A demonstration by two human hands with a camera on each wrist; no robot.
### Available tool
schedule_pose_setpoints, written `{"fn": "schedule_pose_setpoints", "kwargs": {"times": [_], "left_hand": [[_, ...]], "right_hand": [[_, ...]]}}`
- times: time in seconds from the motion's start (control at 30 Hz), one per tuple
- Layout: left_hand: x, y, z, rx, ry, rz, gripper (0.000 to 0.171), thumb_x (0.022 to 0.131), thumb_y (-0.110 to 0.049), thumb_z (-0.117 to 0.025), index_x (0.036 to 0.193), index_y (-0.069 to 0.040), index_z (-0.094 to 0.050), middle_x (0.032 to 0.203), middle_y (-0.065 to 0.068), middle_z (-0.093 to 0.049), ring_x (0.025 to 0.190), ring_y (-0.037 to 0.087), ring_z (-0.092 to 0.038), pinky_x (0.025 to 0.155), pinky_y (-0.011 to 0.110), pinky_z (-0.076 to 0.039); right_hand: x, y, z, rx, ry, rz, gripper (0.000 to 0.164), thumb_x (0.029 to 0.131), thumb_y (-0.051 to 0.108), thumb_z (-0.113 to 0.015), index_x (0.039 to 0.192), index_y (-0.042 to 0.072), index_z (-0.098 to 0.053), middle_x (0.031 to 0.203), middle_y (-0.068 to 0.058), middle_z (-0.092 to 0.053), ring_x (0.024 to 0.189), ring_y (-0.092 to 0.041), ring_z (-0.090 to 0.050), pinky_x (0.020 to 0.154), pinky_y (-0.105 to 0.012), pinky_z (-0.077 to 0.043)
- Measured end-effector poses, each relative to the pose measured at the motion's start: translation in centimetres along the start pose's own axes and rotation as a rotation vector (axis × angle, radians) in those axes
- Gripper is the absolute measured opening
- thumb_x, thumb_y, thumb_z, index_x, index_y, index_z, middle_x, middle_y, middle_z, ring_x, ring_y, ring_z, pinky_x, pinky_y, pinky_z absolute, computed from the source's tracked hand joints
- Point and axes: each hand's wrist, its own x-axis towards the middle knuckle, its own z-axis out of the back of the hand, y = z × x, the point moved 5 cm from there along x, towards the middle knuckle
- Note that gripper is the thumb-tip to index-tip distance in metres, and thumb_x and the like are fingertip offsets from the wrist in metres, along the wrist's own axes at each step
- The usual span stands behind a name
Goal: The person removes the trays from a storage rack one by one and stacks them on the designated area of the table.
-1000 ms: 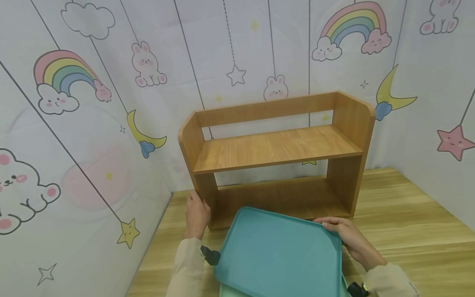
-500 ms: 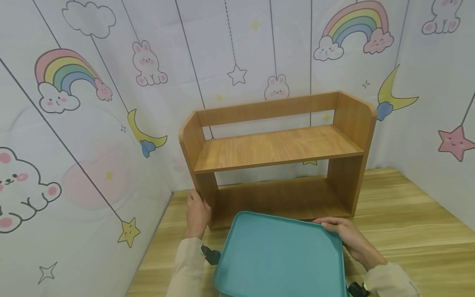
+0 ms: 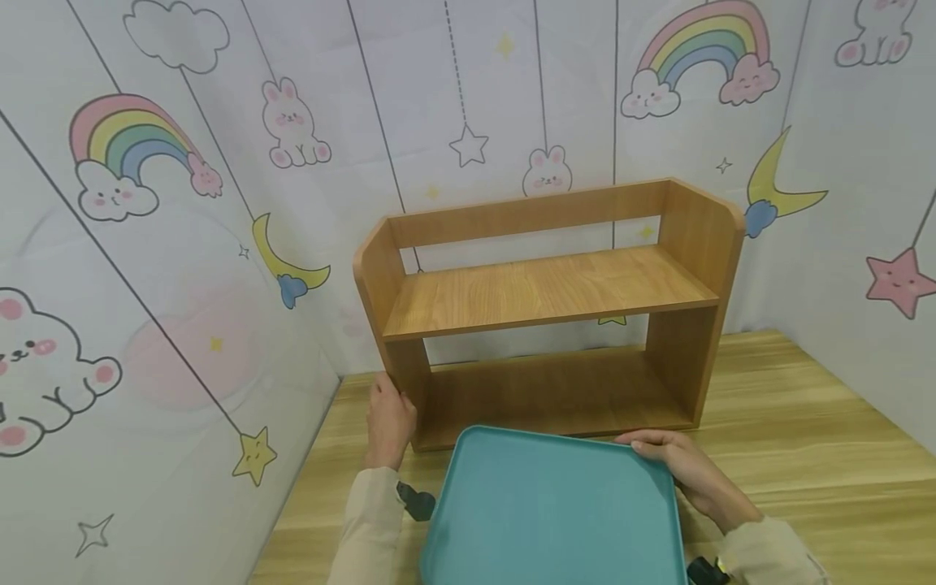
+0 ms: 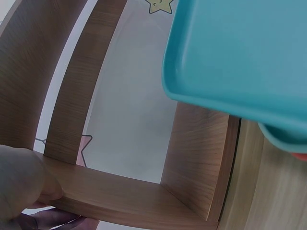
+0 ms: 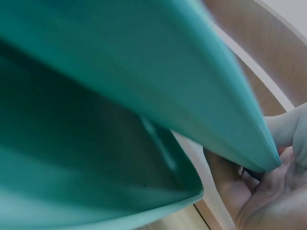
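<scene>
A two-tier wooden shelf (image 3: 548, 296) stands on the table in the head view. My left hand (image 3: 390, 422) grips its left side panel; in the left wrist view the thumb (image 4: 29, 177) lies on one face of the panel, with fingers behind it. My right hand (image 3: 691, 471) pinches the far right corner of a shallow teal tray (image 3: 556, 512) in front of the shelf. Seen from the right wrist, this tray slants over a second teal tray (image 5: 144, 215), with a gap between them. The near side of the upper tray runs out of the head view.
Under the trays, a bit of something red (image 4: 300, 156) peeks out in the left wrist view. The wood-grain table (image 3: 812, 455) extends to the right of the shelf. A white wall sheet (image 3: 468, 89) with rainbows and rabbits hangs behind and at both sides.
The upper tray's far left corner has moved down and towards me, its far edge now more level. The pale green strip below it is now covered. Both hands keep their places.
</scene>
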Motion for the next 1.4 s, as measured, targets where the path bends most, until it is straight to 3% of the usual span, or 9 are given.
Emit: {"fn": "schedule_pose_setpoints", "kwargs": {"times": [0.33, 1.1, 1.4], "left_hand": [[0.07, 0.03, -0.10, 0.003, 0.012, 0.015, 0.030, 0.092, -0.004, -0.048, 0.120, 0.006, -0.040, 0.112, 0.029, -0.052, 0.103, 0.047, -0.058, 0.084, 0.055, -0.049], [0.00, 0.00, -0.23, 0.018, 0.018, 0.027, 0.030, 0.093, -0.005, -0.047, 0.120, 0.005, -0.040, 0.112, 0.028, -0.051, 0.103, 0.048, -0.058, 0.084, 0.055, -0.050], [-0.07, 0.01, -0.24, 0.021, 0.033, 0.043, 0.031, 0.093, -0.005, -0.046, 0.122, 0.005, -0.039, 0.113, 0.028, -0.051, 0.104, 0.048, -0.057, 0.084, 0.055, -0.049]], "right_hand": [[0.01, -0.33, -0.27, -0.017, 0.026, 0.013, 0.046, 0.094, 0.034, -0.056, 0.127, 0.002, -0.059, 0.132, -0.008, -0.058, 0.112, -0.013, -0.055, 0.088, -0.032, -0.047], [0.32, -0.91, -0.07, -0.025, 0.162, 0.042, 0.045, 0.096, 0.030, -0.053, 0.129, 0.000, -0.056, 0.132, -0.012, -0.058, 0.106, -0.015, -0.061, 0.085, -0.034, -0.051], [0.55, -0.82, -0.18, -0.044, 0.166, 0.046, 0.043, 0.097, 0.029, -0.053, 0.129, 0.001, -0.057, 0.132, -0.013, -0.058, 0.105, -0.016, -0.060, 0.083, -0.035, -0.051]]}}
